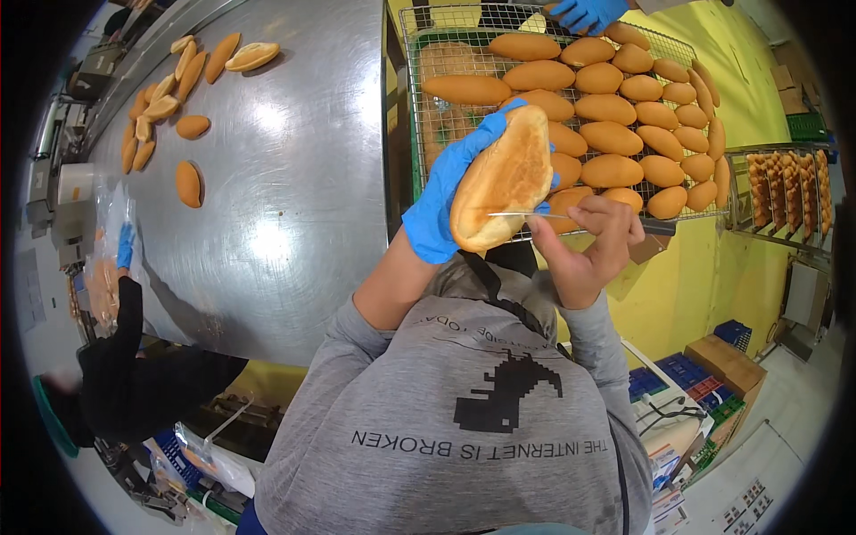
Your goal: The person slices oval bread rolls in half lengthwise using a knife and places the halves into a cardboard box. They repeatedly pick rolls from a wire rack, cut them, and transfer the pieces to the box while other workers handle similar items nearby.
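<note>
A pale golden oblong bread roll (pixel 506 174) is gripped in my blue-gloved left hand (pixel 443 192), its lighter, flatter face turned up. My bare right hand (pixel 590 242) pinches a thin knife (pixel 658 226) with a dark handle. The narrow blade lies across the roll near its lower end; whether it has cut into the crust I cannot tell. Just beyond my hands a wire basket (pixel 430 12) bears many browned rolls (pixel 606 138) in rows. The roll and my hands hide part of those rows.
A steel table (pixel 294 169) at the left holds scattered rolls (pixel 188 184). At its left edge a co-worker's gloved hand (pixel 125 244) is by clear plastic bags. Another person's gloved hand (pixel 588 13) reaches over the basket's far side. A rack of browned goods (pixel 789 192) stands right.
</note>
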`<state>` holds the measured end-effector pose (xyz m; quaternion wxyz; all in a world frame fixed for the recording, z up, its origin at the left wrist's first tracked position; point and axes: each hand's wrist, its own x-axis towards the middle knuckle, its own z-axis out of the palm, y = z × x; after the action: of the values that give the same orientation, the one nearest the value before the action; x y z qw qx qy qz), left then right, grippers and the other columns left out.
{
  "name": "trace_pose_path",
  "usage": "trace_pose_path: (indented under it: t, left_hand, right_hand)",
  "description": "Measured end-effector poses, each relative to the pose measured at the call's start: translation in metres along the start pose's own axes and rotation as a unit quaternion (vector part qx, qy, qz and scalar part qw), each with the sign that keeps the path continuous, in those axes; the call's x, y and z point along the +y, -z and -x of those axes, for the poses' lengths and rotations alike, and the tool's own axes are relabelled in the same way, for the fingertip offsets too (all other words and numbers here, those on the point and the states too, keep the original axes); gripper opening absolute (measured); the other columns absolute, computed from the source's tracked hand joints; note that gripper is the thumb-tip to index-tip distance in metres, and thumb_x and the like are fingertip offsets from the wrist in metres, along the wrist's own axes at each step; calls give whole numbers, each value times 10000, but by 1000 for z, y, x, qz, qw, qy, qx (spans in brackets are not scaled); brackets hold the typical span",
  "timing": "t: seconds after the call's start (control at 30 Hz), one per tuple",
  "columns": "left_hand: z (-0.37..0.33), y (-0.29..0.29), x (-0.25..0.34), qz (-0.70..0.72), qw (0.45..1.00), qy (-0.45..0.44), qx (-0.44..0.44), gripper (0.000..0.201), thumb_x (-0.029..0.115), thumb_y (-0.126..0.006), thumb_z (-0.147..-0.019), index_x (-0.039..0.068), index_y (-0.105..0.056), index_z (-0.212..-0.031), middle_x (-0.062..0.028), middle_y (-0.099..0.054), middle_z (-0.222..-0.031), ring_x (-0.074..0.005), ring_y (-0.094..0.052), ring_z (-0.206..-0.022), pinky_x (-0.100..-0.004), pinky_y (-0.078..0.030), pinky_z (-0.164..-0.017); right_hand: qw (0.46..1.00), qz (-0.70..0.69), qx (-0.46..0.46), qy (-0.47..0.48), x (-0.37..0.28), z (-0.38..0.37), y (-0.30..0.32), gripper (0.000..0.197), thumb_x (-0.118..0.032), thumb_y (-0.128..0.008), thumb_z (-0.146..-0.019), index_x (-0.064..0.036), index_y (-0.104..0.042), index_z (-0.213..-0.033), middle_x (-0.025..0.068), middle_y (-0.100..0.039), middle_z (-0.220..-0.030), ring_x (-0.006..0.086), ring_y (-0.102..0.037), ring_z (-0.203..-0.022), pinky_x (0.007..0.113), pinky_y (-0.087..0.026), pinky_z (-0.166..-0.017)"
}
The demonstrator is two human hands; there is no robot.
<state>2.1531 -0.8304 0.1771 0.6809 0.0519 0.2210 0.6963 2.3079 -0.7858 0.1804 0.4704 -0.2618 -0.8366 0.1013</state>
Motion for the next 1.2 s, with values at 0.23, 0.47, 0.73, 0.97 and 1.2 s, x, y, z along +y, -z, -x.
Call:
trace_pose_path:
  t: [0.23,0.47,0.73,0.97,1.2]
  left_hand:
    - [2,1,1,42,999,5,-27,453,345,-412,-962,79,-401,-1328,-172,-527,-1183,-310,-563,-1021,-405,-498,-857]
    - [0,8,4,25,999,31,-36,439,337,-422,-960,101,-400,-1329,-155,-549,-1137,-296,-577,-978,-393,-503,-824]
    - [4,2,4,13,998,40,-36,444,326,-453,-949,107,-398,-1331,-115,-540,-1151,-267,-572,-973,-382,-499,-825]
    - [20,3,7,-100,993,67,-16,544,306,-524,-894,136,-352,-1382,-89,-484,-1233,-250,-524,-1057,-386,-497,-806]
    - [34,98,82,-745,591,-153,269,465,275,-574,-853,65,-508,-1262,-206,-513,-1248,-277,-485,-1166,-340,-380,-983]
  right_hand:
    - [997,10,-77,26,-13,3,4,403,-306,-836,-580,-104,-549,-778,-9,-560,-755,166,-492,-696,316,-259,-748]
    - [999,1,-51,14,-11,3,-1,401,-317,-828,-583,-103,-543,-767,-13,-541,-726,168,-491,-716,339,-257,-747]
    - [994,66,-7,-85,28,-14,-11,340,-261,-807,-604,-99,-558,-771,5,-561,-755,184,-499,-745,333,-283,-780]
    - [975,173,7,-137,69,-1,-17,332,-347,-766,-677,-91,-562,-727,40,-544,-691,225,-507,-753,366,-291,-725]
    - [939,132,-47,-315,103,60,-23,409,-423,-729,-713,-52,-557,-732,107,-563,-779,293,-504,-791,413,-320,-781]
